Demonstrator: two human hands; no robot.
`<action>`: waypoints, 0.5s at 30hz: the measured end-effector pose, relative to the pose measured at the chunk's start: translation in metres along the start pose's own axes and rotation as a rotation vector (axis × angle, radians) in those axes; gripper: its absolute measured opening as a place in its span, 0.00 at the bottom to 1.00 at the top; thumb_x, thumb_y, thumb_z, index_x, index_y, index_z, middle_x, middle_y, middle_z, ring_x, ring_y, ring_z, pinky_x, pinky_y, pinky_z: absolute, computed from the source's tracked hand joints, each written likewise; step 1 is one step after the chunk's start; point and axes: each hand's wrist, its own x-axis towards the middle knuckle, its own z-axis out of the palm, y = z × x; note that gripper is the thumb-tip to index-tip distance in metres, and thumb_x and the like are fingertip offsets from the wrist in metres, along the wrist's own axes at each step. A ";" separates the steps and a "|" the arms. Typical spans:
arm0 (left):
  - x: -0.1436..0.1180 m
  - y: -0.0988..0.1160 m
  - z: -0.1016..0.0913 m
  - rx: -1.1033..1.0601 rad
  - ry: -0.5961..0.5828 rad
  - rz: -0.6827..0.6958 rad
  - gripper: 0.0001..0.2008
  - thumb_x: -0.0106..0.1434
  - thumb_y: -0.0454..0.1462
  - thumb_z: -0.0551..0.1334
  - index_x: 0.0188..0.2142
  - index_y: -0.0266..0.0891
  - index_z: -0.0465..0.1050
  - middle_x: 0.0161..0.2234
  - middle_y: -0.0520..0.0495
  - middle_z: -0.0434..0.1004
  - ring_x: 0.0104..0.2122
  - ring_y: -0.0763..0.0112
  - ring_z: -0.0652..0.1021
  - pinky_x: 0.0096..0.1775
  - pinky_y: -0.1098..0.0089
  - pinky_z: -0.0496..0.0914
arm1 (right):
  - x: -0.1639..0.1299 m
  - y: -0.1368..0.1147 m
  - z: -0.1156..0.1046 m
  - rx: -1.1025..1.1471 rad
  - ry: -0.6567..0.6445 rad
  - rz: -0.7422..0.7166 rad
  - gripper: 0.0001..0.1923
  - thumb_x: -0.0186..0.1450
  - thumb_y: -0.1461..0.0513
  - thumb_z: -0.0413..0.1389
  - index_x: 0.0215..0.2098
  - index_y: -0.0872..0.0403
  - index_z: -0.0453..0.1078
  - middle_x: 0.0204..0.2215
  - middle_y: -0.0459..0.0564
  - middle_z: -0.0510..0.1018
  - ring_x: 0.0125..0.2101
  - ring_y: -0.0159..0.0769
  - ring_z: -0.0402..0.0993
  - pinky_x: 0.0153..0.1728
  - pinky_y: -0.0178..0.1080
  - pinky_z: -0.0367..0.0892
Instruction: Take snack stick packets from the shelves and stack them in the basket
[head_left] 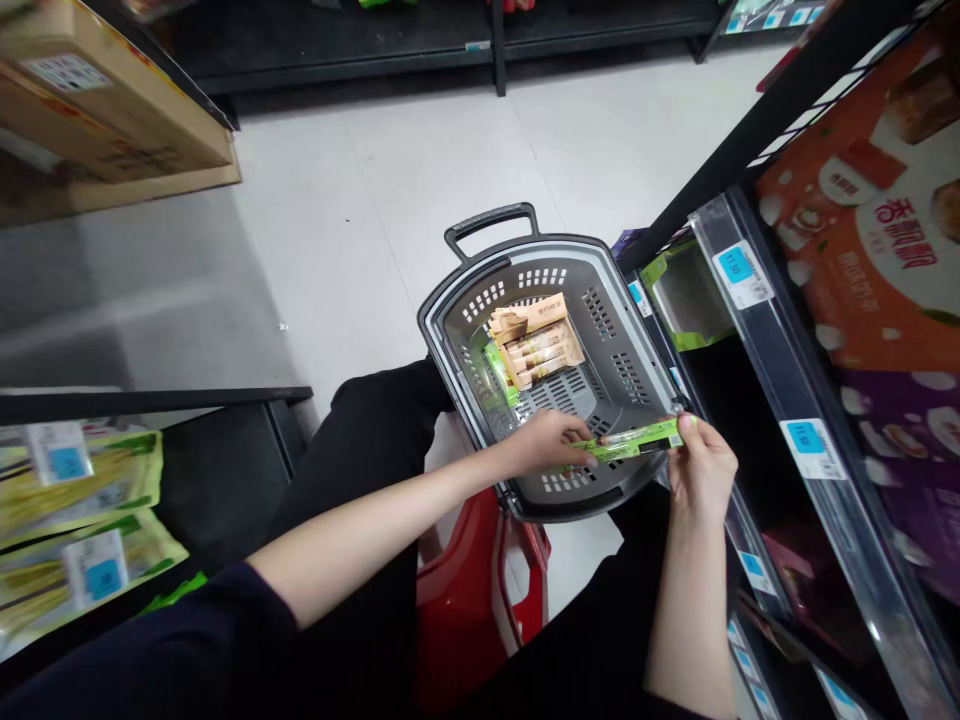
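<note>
Both hands grip a slim green package [641, 438] with a clear window, held level over the near side of a grey shopping basket [630, 345]. My left hand [551, 441] is closed around its left end, and my right hand [699, 460] pinches its right end with the thumb on top. In the basket lies an open tan box [551, 318] with several slim packets showing. Beside it, partly covered, is a green package [497, 372]. The print on the held package is too small to read.
A red plastic stool [457, 600] stands below, between the legs. Shelves with blue price tags [810, 437] line the right side. Yellow-green bags [82, 480] sit on a shelf at left, a cardboard box [150, 120] at upper left. Pale floor [337, 250] lies beyond the basket.
</note>
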 end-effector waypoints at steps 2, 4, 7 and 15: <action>-0.001 0.002 0.000 -0.302 -0.159 -0.118 0.22 0.50 0.52 0.62 0.33 0.35 0.72 0.27 0.47 0.77 0.25 0.71 0.74 0.31 0.70 0.67 | 0.002 0.000 -0.004 0.040 -0.002 -0.034 0.15 0.41 0.59 0.68 0.25 0.58 0.72 0.20 0.45 0.76 0.22 0.30 0.73 0.28 0.34 0.71; -0.004 0.003 0.000 -0.597 -0.354 -0.233 0.23 0.54 0.53 0.57 0.34 0.34 0.70 0.27 0.45 0.76 0.20 0.74 0.72 0.28 0.69 0.68 | 0.003 0.000 -0.008 0.096 -0.031 -0.064 0.15 0.41 0.59 0.68 0.24 0.56 0.72 0.20 0.43 0.75 0.22 0.28 0.72 0.30 0.35 0.71; -0.006 0.001 0.001 -0.737 -0.484 -0.284 0.19 0.52 0.47 0.63 0.36 0.34 0.72 0.28 0.46 0.76 0.21 0.76 0.71 0.26 0.72 0.67 | 0.002 -0.002 -0.010 0.157 -0.150 -0.072 0.14 0.44 0.57 0.67 0.26 0.54 0.72 0.22 0.41 0.75 0.23 0.27 0.72 0.32 0.35 0.71; 0.005 -0.006 0.004 -0.354 0.017 -0.137 0.15 0.43 0.40 0.68 0.29 0.34 0.74 0.22 0.53 0.73 0.23 0.76 0.72 0.26 0.76 0.65 | -0.032 0.019 0.028 -0.057 -0.528 0.270 0.21 0.45 0.58 0.66 0.37 0.54 0.71 0.35 0.52 0.77 0.35 0.39 0.74 0.39 0.43 0.68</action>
